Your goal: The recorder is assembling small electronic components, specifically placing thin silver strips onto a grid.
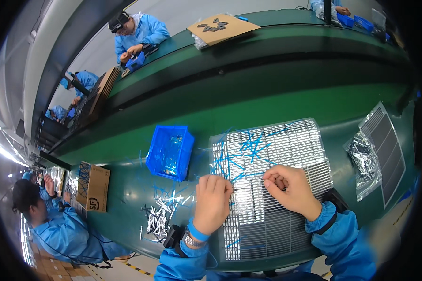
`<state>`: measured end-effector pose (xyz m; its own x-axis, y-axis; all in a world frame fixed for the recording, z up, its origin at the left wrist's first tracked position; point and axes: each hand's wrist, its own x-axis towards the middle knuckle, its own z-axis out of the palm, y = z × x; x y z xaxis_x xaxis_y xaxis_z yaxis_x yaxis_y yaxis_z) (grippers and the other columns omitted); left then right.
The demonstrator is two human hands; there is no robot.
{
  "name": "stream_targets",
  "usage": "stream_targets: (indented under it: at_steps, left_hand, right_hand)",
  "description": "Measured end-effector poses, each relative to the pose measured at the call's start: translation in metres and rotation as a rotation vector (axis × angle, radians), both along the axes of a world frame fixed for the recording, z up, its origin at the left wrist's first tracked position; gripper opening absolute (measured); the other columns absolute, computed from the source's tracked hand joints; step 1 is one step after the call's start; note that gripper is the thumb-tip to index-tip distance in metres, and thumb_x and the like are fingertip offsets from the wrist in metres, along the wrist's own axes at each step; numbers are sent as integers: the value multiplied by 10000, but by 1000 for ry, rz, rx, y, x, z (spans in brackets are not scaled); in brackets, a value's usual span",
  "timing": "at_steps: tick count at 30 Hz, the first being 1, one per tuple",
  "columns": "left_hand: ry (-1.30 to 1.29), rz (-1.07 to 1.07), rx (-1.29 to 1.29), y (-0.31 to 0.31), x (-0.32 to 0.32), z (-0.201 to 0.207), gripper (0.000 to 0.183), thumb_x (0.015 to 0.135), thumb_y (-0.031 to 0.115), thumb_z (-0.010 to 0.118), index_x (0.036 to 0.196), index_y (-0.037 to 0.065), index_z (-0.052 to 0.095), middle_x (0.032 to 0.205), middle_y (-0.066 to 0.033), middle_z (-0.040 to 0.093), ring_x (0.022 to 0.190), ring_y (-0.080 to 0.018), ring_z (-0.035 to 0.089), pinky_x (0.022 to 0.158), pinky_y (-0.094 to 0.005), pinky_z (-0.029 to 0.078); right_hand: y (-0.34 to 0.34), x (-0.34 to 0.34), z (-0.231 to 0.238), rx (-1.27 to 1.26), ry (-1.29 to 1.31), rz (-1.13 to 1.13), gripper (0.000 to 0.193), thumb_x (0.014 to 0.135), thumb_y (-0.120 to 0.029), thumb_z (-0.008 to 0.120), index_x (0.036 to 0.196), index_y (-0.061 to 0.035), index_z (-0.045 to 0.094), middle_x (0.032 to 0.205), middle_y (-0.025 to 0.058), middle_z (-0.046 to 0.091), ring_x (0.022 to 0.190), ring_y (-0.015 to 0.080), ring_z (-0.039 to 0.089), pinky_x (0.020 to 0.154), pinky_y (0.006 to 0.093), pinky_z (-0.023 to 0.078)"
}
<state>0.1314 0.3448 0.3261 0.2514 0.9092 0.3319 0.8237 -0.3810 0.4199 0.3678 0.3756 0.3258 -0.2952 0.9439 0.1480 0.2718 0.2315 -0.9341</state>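
A silver-and-dark sheet with rows of narrow strips (286,234) lies on the green table before me. Thin blue strips (253,147) are scattered over its upper left part. My left hand (212,201) is closed over the sheet's left edge, its fingertips pressed together; what they hold is hidden. Over the middle of the sheet, my right hand (290,189) is closed with thumb and forefinger nearly meeting. A thin blue strip runs between the two hands, but whether either one grips it is unclear. Beside my left wrist lies a pile of small silver and black strips (159,220).
A blue plastic bin (190,150) with small pieces inside stands left of the sheet. Clear bags of silver pieces (363,159) and a dark striped sheet (389,154) lie at right. A cardboard box (98,187) sits far left. Co-workers (143,35) work across and at left.
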Motion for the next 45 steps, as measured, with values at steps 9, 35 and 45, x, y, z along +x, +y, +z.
stream_targets:
  at_steps: [9, 35, 45]
  left_hand:
    - [-265, -29, 71, -9, 8, 4, 212, 798, -106, 651, 918, 62, 601, 950, -101, 618, 970, -325, 575, 846, -437, 424]
    - [-352, -240, -36, -5, 10, 9, 95, 852, 65, 759, 922, 55, 696, 865, -74, 677, 862, -273, 632, 773, -391, 475]
    - [-357, -252, -52, -5, 10, 9, 104, 842, 51, 758, 914, 54, 683, 830, -71, 652, 814, -269, 618, 736, -388, 468]
  right_hand:
    - [-12, -3, 14, 103, 11, 130, 127, 910, -135, 753, 970, -33, 706, 767, 63, 671, 591, 143, 585, 532, 295, 460]
    - [-13, -9, 3, 188, -18, 187, 97, 883, -53, 734, 968, -15, 706, 874, 108, 677, 716, 244, 673, 620, 333, 547]
    - [-13, -9, 6, 155, -32, 224, 73, 900, -41, 702, 968, -14, 692, 832, 89, 639, 684, 194, 650, 588, 316, 533]
